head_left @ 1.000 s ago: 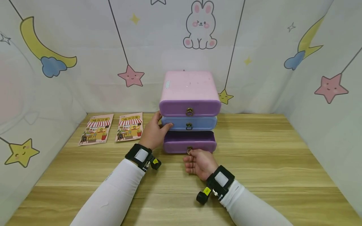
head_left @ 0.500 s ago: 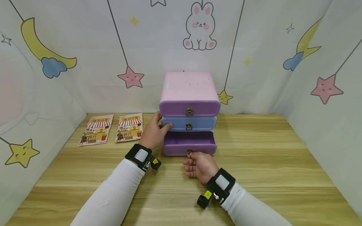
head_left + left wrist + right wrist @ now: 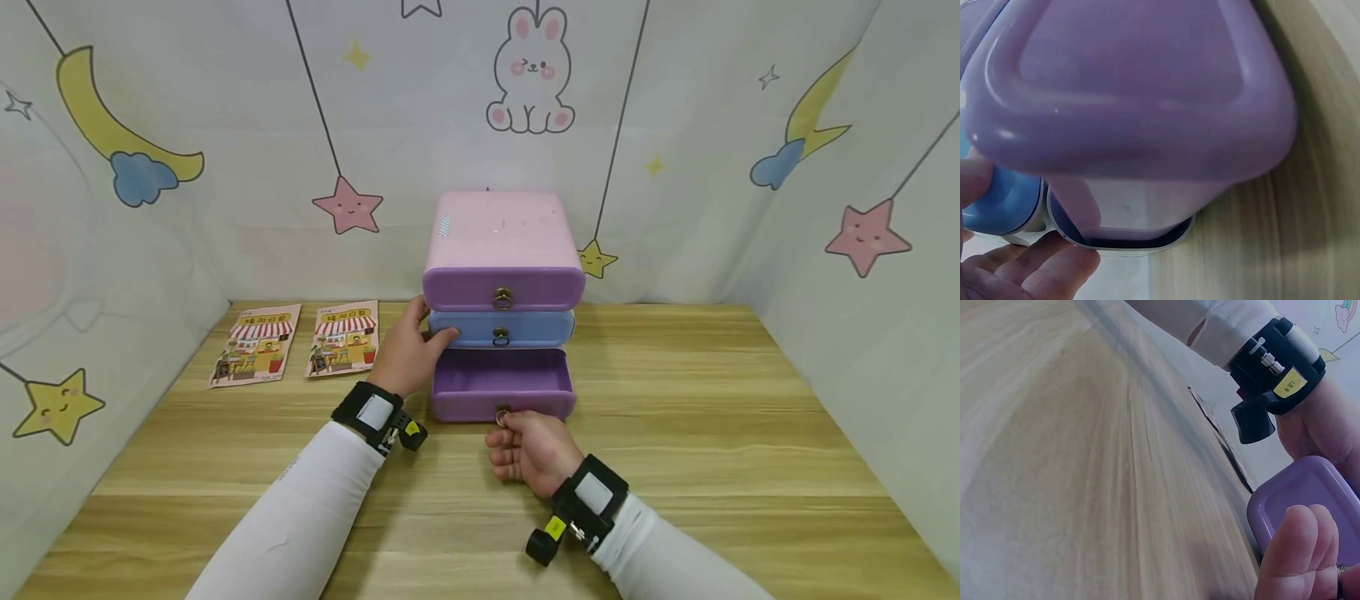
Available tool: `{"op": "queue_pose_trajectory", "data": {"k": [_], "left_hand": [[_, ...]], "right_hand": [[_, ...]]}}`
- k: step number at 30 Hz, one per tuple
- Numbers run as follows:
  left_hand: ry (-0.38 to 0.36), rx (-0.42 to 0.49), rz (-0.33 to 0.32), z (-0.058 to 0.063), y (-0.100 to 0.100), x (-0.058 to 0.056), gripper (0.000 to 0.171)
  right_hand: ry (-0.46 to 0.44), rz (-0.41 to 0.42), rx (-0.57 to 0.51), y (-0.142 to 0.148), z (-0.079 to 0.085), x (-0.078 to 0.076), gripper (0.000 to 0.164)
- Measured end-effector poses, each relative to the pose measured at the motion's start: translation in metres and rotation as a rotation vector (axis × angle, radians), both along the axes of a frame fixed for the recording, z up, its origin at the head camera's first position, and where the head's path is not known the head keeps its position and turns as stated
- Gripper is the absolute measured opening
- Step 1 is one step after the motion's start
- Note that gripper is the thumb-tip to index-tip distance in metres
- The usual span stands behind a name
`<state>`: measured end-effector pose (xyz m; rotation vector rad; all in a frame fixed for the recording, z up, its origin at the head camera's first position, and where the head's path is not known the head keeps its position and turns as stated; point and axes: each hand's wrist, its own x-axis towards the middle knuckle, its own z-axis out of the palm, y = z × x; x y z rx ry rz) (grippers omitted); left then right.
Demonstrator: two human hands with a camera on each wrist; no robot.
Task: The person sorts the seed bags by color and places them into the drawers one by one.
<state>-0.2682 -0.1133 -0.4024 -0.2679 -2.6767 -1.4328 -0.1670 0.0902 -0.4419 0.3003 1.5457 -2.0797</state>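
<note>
Wooden table [image 3: 690, 408], right fingers [image 3: 517, 422] on drawer ring [image 3: 498, 418]

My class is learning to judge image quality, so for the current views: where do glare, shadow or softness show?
Head: fairly even light, the bottom drawer reasonably clear; left wrist: dimmer, small bright glints on the drawer's rounded edge, dark shadow beside it on the table; right wrist: hazy and soft, with a pale sheen on the table at lower left.

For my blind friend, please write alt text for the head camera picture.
The right hand holds the ring on the open bottom drawer of a pink box, while the left hand grips its left side. Two packets lie on the table.
</note>
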Motion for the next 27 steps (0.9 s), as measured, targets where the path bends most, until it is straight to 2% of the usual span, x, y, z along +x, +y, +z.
{"op": "queue_pose_trajectory", "data": {"k": [12,27], "left_hand": [[-0.009,0.005,-0.006,-0.003,0.000,-0.002,0.067],[-0.004,0.002,-0.013,-0.001,0.000,0.001,0.069]], "right_hand": [[-0.007,0.016,0.005,0.003,0.000,0.005,0.016],[-0.004,0.049,0.021,0.003,0.001,0.015,0.022]]}}
